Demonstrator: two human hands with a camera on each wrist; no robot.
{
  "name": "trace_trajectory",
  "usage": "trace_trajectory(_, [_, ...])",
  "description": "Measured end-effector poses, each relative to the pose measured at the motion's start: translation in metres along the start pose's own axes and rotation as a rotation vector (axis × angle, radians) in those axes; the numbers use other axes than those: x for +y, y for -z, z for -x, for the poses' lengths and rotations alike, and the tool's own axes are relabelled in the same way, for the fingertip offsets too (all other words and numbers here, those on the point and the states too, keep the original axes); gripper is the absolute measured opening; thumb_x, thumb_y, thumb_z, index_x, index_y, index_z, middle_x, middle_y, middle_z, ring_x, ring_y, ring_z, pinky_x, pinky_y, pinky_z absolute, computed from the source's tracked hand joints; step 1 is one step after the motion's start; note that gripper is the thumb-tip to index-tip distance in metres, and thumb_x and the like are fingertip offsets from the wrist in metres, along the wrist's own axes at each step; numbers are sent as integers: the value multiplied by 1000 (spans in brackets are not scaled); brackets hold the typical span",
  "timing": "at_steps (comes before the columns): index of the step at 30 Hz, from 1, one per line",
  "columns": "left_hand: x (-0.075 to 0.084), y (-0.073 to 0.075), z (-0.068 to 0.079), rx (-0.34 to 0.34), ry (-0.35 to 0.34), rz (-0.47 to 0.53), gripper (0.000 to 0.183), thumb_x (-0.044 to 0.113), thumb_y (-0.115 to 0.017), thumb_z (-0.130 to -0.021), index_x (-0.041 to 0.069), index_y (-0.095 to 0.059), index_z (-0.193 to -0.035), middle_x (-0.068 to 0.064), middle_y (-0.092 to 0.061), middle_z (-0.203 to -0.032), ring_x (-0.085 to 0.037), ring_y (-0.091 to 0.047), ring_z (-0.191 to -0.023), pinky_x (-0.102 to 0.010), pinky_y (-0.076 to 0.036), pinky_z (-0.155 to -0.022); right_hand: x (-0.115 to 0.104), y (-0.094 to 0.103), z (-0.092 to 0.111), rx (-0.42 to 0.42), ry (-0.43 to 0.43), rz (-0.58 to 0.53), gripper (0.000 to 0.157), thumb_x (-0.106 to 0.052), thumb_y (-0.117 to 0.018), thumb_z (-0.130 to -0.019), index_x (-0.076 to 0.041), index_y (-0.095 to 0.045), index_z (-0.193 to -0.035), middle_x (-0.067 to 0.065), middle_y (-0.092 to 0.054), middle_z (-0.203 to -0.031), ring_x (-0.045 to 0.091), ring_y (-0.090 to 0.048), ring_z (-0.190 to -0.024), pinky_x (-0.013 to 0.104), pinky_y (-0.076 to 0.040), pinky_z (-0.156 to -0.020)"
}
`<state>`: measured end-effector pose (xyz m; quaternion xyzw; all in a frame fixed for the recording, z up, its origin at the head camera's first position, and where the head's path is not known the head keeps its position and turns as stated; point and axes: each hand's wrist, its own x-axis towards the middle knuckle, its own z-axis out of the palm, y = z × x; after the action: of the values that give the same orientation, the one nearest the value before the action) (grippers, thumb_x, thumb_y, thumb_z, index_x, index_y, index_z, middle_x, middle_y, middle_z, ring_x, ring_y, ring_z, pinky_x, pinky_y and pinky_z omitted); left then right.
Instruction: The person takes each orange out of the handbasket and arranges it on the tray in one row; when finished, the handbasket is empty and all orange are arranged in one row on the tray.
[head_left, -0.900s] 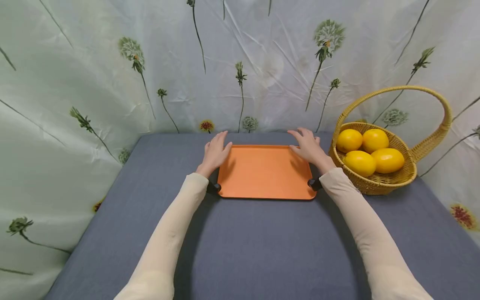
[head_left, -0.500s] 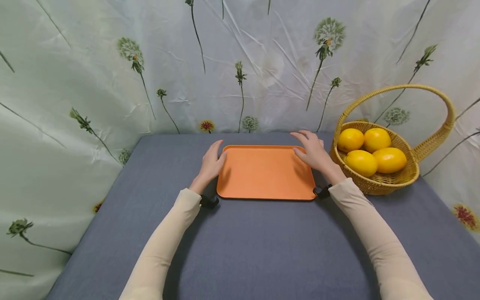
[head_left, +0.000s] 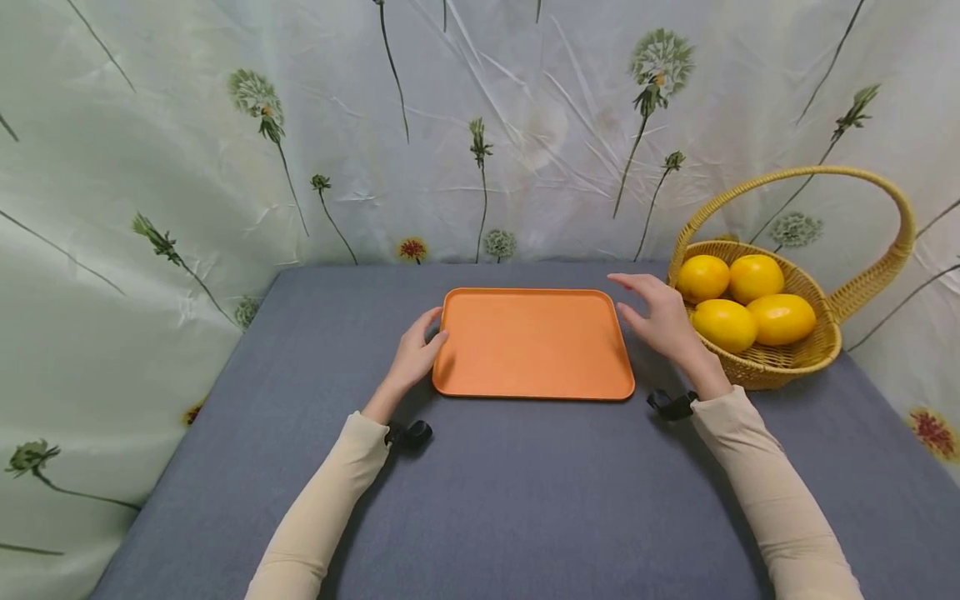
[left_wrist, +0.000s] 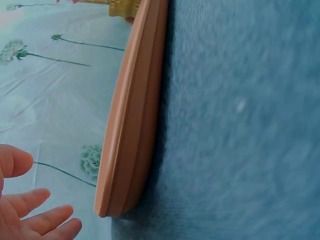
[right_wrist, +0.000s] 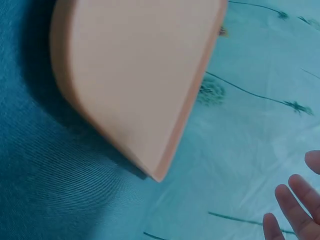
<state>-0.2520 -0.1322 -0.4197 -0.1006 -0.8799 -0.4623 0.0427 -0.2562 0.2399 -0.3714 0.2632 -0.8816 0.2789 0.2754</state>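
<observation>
An orange rectangular tray (head_left: 534,343) lies flat on the grey cloth. Beside its left edge is my left hand (head_left: 414,352), thumb and fingers spread; in the left wrist view the fingers (left_wrist: 50,220) look apart from the tray's side wall (left_wrist: 132,115). My right hand (head_left: 663,321) hovers off the tray's right edge, close to the wicker basket (head_left: 765,379), and holds nothing. Its fingers (right_wrist: 295,205) show loosely extended in the right wrist view, clear of the tray's corner (right_wrist: 145,145). Black straps with small cameras sit on both wrists.
The basket at the right has a tall arched handle (head_left: 825,171) and holds several yellow lemon-like fruits (head_left: 782,319). Behind the grey-covered table (head_left: 525,500) hangs a pale curtain (head_left: 360,108) printed with dandelions; it also runs along the left side.
Both hands have moved apart and nearer the person: the left from over the tray's left edge to beside it, the right outward toward the basket. The tray stays about where it was.
</observation>
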Motion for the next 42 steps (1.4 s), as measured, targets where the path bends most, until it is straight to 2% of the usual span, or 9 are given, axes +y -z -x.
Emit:
trace_trajectory(5, [-5, 0, 8, -8, 30, 41, 47, 17, -48, -96, 3, -40, -140, -17, -43, -145, -31, -35, -139, -49, -29, -115, 0, 12, 4, 74, -51, -68, 44, 7, -69, -77, -5, -62, -120, 16, -66, -105, 22, -60, -92, 11, -44, -80])
trace_trajectory(8, [-9, -1, 12, -8, 58, 70, 46, 17, -49, -96, 4, -41, -140, -16, -44, -144, -31, -36, -138, -49, -30, -114, 1, 18, 9, 112, -120, -143, 40, 6, -67, -79, -3, -63, -118, 18, -67, -107, 5, -60, -91, 2, -41, -81])
trace_trajectory(12, [-13, -2, 15, -8, 60, 80, 45, 18, -49, -96, 4, -42, -139, -17, -46, -143, -32, -39, -136, -50, -33, -112, 7, 25, 15, 164, -194, -180, 34, 6, -66, -81, -1, -64, -114, -2, -67, -104, -15, -53, -90, -2, -41, -80])
trace_trajectory(16, [-18, -2, 19, -37, 46, 75, 46, 16, -51, -95, 2, -42, -138, -20, -46, -141, -33, -41, -134, -49, -33, -112, 14, 32, 22, 190, -233, -169, 30, 6, -66, -80, 1, -64, -110, -31, -54, -98, -19, -52, -89, -4, -40, -78])
trace_trajectory(21, [-24, 0, 22, -92, 22, 56, 48, 15, -53, -93, 0, -42, -138, -20, -45, -143, -33, -38, -136, -49, -31, -113, 23, 44, 28, 211, -260, -182, 29, 9, -65, -80, 6, -62, -108, -36, -52, -97, -22, -50, -89, -3, -39, -77])
trace_trajectory(29, [-27, 5, 21, -81, -64, -54, 47, 14, -62, -88, 0, -51, -132, -24, -45, -141, -39, -34, -138, -53, -28, -113, 32, 65, 34, 217, -372, -171, 33, -3, -64, -85, -3, -61, -118, -28, -55, -105, -18, -50, -94, -1, -39, -78])
trace_trajectory(34, [-29, 4, 21, -91, -127, -99, 46, 14, -64, -87, -1, -53, -129, -23, -49, -139, -40, -35, -137, -55, -29, -112, 43, 75, 43, 162, -447, -64, 38, -14, -62, -89, -11, -58, -127, -10, -58, -119, -24, -40, -94, 0, -37, -77])
trace_trajectory(37, [-32, 5, 22, -100, -146, -126, 45, 14, -65, -86, -1, -55, -128, -23, -49, -138, -40, -37, -136, -55, -31, -111, 49, 77, 50, 82, -460, -15, 43, -17, -60, -90, -8, -52, -132, 7, -57, -125, -26, -32, -91, 11, -37, -76])
trace_trajectory(42, [-35, 6, 23, -108, -139, -134, 46, 14, -66, -84, 1, -55, -128, -23, -49, -138, -38, -40, -134, -53, -33, -111, 57, 80, 55, -9, -448, -6, 49, -15, -57, -91, -5, -44, -138, 34, -51, -125, 18, -52, -101, 47, -38, -82])
